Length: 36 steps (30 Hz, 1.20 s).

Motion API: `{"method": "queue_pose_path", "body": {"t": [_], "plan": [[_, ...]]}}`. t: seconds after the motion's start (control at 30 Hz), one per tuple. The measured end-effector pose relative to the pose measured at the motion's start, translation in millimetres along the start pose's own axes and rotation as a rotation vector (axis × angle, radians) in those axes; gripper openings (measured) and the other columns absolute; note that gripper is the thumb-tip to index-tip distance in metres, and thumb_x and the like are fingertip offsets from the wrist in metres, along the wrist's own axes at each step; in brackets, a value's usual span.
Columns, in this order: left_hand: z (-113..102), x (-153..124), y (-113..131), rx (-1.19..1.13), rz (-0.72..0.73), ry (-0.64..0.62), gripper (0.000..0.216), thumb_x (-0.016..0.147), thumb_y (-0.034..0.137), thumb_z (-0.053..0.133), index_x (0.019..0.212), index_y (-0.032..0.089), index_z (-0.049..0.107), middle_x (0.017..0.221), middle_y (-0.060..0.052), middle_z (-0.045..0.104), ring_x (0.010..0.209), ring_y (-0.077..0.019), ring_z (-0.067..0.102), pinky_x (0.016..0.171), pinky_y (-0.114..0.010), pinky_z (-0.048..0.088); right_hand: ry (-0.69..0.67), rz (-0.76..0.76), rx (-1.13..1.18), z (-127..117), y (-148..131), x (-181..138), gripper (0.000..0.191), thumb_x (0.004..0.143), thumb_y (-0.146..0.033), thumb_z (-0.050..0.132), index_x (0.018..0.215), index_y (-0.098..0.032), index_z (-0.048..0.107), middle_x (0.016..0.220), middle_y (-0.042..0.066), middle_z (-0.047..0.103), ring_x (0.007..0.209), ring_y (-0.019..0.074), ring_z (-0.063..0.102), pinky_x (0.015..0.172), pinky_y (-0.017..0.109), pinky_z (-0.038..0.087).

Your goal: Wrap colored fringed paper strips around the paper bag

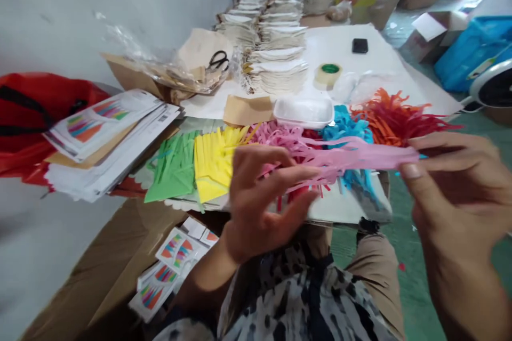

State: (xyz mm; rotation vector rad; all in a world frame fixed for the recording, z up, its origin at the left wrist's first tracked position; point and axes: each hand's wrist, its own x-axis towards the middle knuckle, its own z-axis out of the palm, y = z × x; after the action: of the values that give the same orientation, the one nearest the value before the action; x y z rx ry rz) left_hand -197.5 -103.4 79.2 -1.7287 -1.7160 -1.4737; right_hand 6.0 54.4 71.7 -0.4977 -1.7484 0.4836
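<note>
A pink fringed paper tassel stretches sideways above the table, its uncut end pinched in my right hand. My left hand is beside the loose strips at the other end, fingers apart and slightly blurred; I see nothing gripped in it. Behind and below lie more fringed papers: a green bundle, a yellow bundle, a pink pile, a blue bundle and an orange-red bundle. Some red strips show partly under the pink ones.
Beyond the bundles are a white plastic tray, a brown paper piece, a tape roll, a black phone-like object and scissors. Stacks of paper packets run down the table. Printed sheets lie left.
</note>
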Motion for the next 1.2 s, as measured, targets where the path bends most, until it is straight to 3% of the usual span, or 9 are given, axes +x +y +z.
{"method": "queue_pose_path", "body": {"t": [0.17, 0.3, 0.53, 0.63, 0.73, 0.83, 0.97, 1.1, 1.2], "plan": [[61, 15, 31, -0.088, 0.127, -0.179, 0.029, 0.094, 0.044, 0.076, 0.117, 0.026, 0.072, 0.113, -0.003, 0.074, 0.107, -0.0196, 0.064, 0.099, -0.038, 0.050, 0.020, -0.024, -0.063, -20, -16, -20, 0.018, 0.080, -0.012, 0.083, 0.087, -0.027, 0.076, 0.095, 0.005, 0.074, 0.091, 0.0255, 0.071, 0.080, 0.048, 0.055], [83, 16, 38, -0.196, 0.117, -0.252, 0.029, 0.096, 0.046, 0.073, 0.113, 0.023, 0.069, 0.110, -0.003, 0.076, 0.104, -0.0193, 0.066, 0.098, -0.038, 0.049, 0.000, -0.019, -0.107, -48, -18, -30, 0.021, 0.080, -0.012, 0.082, 0.091, -0.030, 0.077, 0.097, 0.005, 0.076, 0.090, 0.0270, 0.071, 0.076, 0.049, 0.056], [93, 18, 55, -0.216, 0.155, -0.298, 0.008, 0.095, 0.035, 0.076, 0.091, 0.029, 0.077, 0.097, 0.000, 0.077, 0.097, -0.0177, 0.065, 0.094, -0.037, 0.049, -0.041, 0.072, -0.117, -77, -14, -46, 0.021, 0.080, -0.015, 0.079, 0.092, -0.033, 0.076, 0.102, 0.005, 0.076, 0.089, 0.0304, 0.072, 0.077, 0.054, 0.057], [90, 24, 59, -0.232, 0.235, -0.320, 0.004, 0.094, 0.028, 0.077, 0.093, 0.032, 0.078, 0.089, 0.004, 0.078, 0.093, -0.0163, 0.065, 0.092, -0.036, 0.048, -0.169, 0.170, -0.044, -90, -11, -49, 0.016, 0.084, -0.015, 0.077, 0.088, -0.029, 0.070, 0.098, 0.005, 0.073, 0.092, 0.0287, 0.071, 0.079, 0.050, 0.056], [81, 35, 59, -0.267, 0.317, -0.496, 0.006, 0.095, 0.026, 0.076, 0.098, 0.031, 0.078, 0.095, 0.004, 0.082, 0.094, -0.0164, 0.067, 0.093, -0.037, 0.046, -0.305, 0.264, 0.071, -101, -7, -47, 0.010, 0.091, -0.023, 0.072, 0.097, -0.028, 0.066, 0.103, 0.007, 0.070, 0.099, 0.0285, 0.068, 0.083, 0.046, 0.055], [70, 47, 57, -0.364, 0.334, -0.777, 0.009, 0.100, 0.028, 0.069, 0.099, 0.028, 0.078, 0.095, 0.002, 0.083, 0.095, -0.0157, 0.071, 0.094, -0.035, 0.046, -0.461, 0.251, 0.167, -102, -5, -44, 0.035, 0.099, -0.044, 0.064, 0.128, -0.027, 0.063, 0.131, 0.013, 0.064, 0.128, 0.0339, 0.058, 0.105, 0.051, 0.051], [60, 56, 49, -0.493, 0.172, -0.994, 0.008, 0.100, 0.025, 0.070, 0.097, 0.024, 0.077, 0.087, 0.001, 0.080, 0.086, -0.0129, 0.073, 0.090, -0.029, 0.048, -0.702, 0.366, 0.428, -87, -3, -44, 0.042, 0.103, -0.055, 0.056, 0.134, -0.028, 0.059, 0.131, 0.011, 0.063, 0.127, 0.0293, 0.059, 0.109, 0.047, 0.050], [53, 56, 38, -0.701, -0.072, -1.143, 0.005, 0.096, 0.022, 0.072, 0.092, 0.019, 0.071, 0.085, -0.003, 0.076, 0.079, -0.0138, 0.069, 0.078, -0.026, 0.051, -0.767, 0.383, 0.569, -79, 4, -51, 0.019, 0.097, -0.042, 0.068, 0.094, -0.025, 0.061, 0.090, 0.002, 0.061, 0.090, 0.0205, 0.059, 0.091, 0.041, 0.052], [55, 41, 31, -0.901, -0.350, -1.269, 0.014, 0.097, 0.029, 0.070, 0.091, 0.017, 0.068, 0.084, -0.005, 0.070, 0.077, -0.0143, 0.064, 0.071, -0.025, 0.051, -0.831, 0.392, 0.662, -83, 7, -55, 0.026, 0.096, -0.033, 0.070, 0.078, -0.023, 0.054, 0.090, 0.003, 0.061, 0.092, 0.0202, 0.060, 0.087, 0.039, 0.052]]}}
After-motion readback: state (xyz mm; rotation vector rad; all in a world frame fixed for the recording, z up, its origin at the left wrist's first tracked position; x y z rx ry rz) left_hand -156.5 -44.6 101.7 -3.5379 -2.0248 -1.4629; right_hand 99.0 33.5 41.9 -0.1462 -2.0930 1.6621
